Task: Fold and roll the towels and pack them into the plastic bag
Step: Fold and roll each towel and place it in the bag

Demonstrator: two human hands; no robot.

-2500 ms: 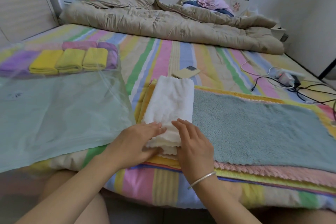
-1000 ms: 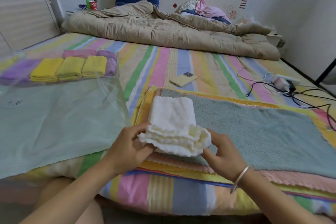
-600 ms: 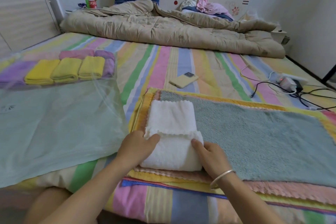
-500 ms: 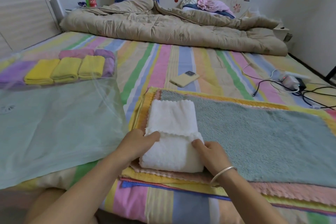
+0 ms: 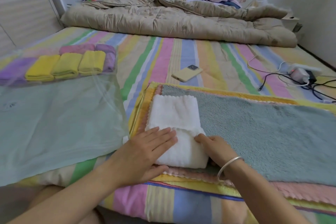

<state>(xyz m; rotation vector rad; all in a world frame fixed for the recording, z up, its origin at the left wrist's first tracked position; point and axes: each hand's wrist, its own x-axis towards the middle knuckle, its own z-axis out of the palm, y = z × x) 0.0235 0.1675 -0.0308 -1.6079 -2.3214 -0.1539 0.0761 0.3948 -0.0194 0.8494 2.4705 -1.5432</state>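
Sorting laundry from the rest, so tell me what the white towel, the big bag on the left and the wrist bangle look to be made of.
The white towel: soft plush cloth, matte, with deep fluffy pile; fibre unclear. The bag: thin clear plastic film, glossy and wrinkled, folded towels showing through. The bangle: probably silver-coloured metal, smooth with bright glints.

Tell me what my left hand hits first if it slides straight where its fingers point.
Likely the right hand, gripping the white towel just ahead of the left hand; only towel lies between, though the line may just miss it.
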